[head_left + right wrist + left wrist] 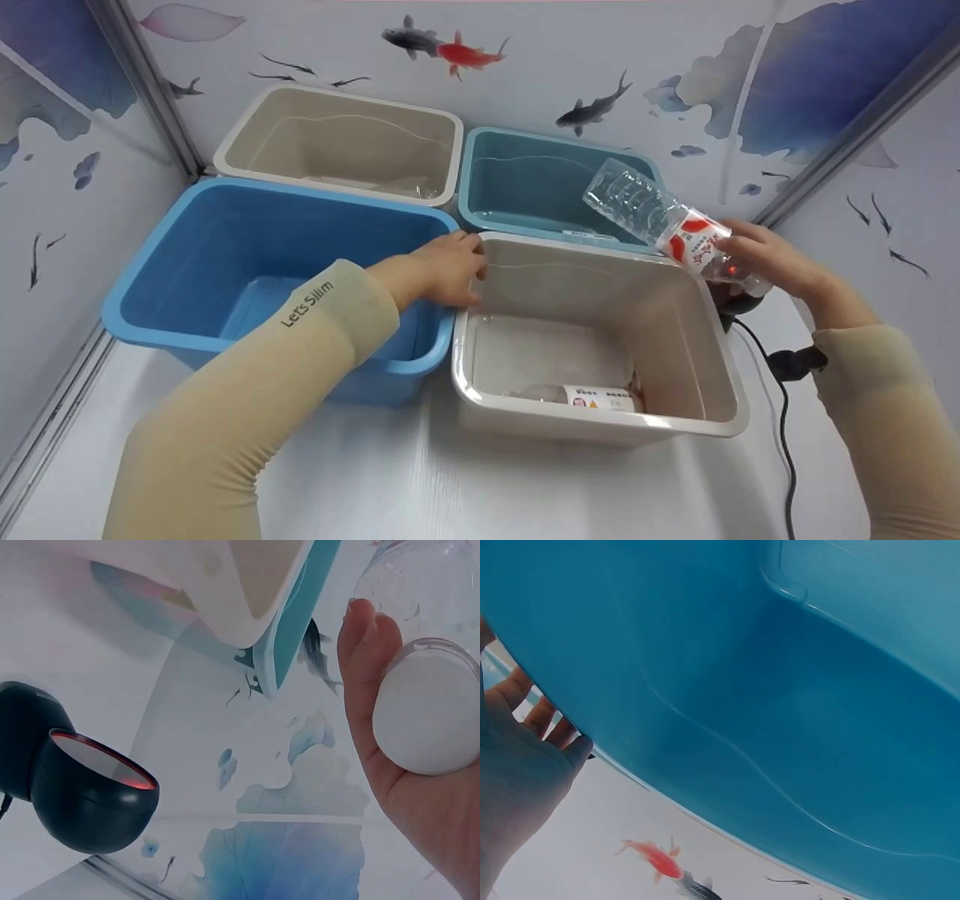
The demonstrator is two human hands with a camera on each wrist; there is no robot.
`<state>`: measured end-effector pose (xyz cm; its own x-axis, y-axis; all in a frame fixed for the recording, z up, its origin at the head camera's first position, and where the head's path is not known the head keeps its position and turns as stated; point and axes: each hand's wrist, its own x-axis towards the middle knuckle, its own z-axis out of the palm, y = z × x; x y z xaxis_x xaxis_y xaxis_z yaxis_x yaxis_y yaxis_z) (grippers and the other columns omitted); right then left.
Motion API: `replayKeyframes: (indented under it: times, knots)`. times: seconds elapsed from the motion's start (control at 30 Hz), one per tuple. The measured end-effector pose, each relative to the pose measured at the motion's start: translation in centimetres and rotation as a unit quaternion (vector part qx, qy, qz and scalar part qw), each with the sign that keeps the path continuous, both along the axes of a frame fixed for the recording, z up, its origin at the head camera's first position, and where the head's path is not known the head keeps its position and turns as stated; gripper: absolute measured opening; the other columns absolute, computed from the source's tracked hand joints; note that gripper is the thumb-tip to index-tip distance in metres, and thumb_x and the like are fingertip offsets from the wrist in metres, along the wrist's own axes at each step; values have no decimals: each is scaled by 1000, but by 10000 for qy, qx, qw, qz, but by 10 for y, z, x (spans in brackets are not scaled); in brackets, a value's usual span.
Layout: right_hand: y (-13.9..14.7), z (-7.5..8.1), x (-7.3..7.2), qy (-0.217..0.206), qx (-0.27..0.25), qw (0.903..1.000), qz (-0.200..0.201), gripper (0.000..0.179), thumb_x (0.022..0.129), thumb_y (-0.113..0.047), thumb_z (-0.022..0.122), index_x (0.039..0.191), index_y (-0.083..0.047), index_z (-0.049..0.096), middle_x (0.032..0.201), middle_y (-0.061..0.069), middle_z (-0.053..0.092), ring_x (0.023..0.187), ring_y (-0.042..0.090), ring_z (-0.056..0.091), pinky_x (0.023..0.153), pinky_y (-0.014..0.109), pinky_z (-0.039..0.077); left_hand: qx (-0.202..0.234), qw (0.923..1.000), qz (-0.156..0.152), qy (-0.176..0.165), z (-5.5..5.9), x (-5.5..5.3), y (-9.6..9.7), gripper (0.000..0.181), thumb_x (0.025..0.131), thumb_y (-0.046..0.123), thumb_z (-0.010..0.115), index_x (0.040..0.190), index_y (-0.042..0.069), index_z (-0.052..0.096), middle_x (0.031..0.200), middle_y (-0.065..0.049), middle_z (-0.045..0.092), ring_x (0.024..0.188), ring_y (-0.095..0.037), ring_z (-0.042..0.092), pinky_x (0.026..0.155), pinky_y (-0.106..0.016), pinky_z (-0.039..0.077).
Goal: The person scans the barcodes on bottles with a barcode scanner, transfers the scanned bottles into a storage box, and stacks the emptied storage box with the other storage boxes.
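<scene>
My right hand [780, 259] holds a clear plastic bottle [637, 202] with a red-and-white label around its neck end. The bottle slants up and left over the teal bin's front rim. Seen from the right wrist, its white cap [427, 709] lies against the palm. A red light spot shows on the bottle's lower end. My left hand [450, 270] rests at the right rim of the blue tub [165, 240], fingers bent loosely over the edge. In the left wrist view, the tub wall hides its fingertips. Another bottle [600, 397] lies inside the cream front bin [600, 427].
A teal bin [555, 133] and a beige bin [337, 97] stand behind, close against the front ones. On the right, a black rounded device [94, 795] with a red-lit rim sits by the cream bin; a black cable [784, 450] crosses the table. Printed panels enclose the sides.
</scene>
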<state>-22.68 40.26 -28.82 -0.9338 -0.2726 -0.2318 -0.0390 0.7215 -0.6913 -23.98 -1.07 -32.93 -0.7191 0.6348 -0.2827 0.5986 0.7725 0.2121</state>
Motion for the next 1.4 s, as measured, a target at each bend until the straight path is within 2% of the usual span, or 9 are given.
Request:
replayKeyframes:
  times: [0.17,0.27,0.37,0.53,0.73,0.93,1.0,1.23,1.4]
  knots:
    - [10,-4,2,47,-186,9995,-253,33,99,-29,31,130,-19,32,94,-15,56,80,7,57,67,26,50,23,10000,-23,19,1,0,1,41,88,29,57,125,11,57,136,-9,42,121,-24,38,106,-40,35]
    - [16,-8,2,-10,-297,9987,-407,20,99,-32,31,120,-28,31,93,-12,56,75,9,58,62,28,51,14,10000,-15,11,1,0,1,41,89,30,57,125,12,56,136,-9,41,121,-24,38,106,-40,36]
    - [22,-13,1,-158,-434,9970,-620,18,101,-35,31,116,-26,29,93,-12,56,72,9,58,59,27,51,8,10000,2,-10,1,0,1,41,89,30,57,125,12,56,137,-8,41,122,-24,38,106,-40,35]
    - [33,-23,1,-544,-813,9890,-1112,29,100,-44,29,114,-19,35,92,-17,59,72,7,61,61,25,51,2,10000,-10,-10,3,0,1,40,89,30,57,125,12,56,136,-8,41,121,-24,38,107,-39,35]
    - [41,-35,2,-1469,-2071,9517,-1724,44,97,-53,27,113,-14,39,87,-8,67,72,11,66,62,23,54,-43,10000,-27,12,2,0,1,40,89,30,56,125,12,56,137,-8,40,122,-24,37,107,-40,34]
    - [47,-47,4,-1983,-2834,9146,-2093,50,95,-57,27,113,-12,35,86,-4,67,72,15,67,65,24,54,-150,9997,-132,125,1,-1,1,41,88,29,56,124,10,57,138,-11,40,124,-26,37,109,-39,32]
    - [48,-51,4,-2084,-2961,9066,-2166,51,95,-57,26,113,-9,34,86,-1,65,72,15,66,65,24,54,-139,9998,-94,85,1,-1,1,41,87,29,56,125,11,57,138,-10,40,124,-26,37,108,-39,33]
    - [44,-64,5,-2267,-2539,9121,-2285,55,96,-57,22,112,-6,36,78,-1,64,65,10,63,61,21,52,-64,10000,-11,-3,0,-1,1,41,88,29,56,125,11,57,138,-9,40,123,-25,37,107,-39,34]
    - [39,-67,2,-2317,-2412,9126,-2353,48,97,-50,24,111,-6,35,72,-2,63,59,8,61,58,20,51,-64,10000,-18,-5,0,0,0,42,88,30,57,126,11,56,138,-9,41,123,-25,37,107,-40,34]
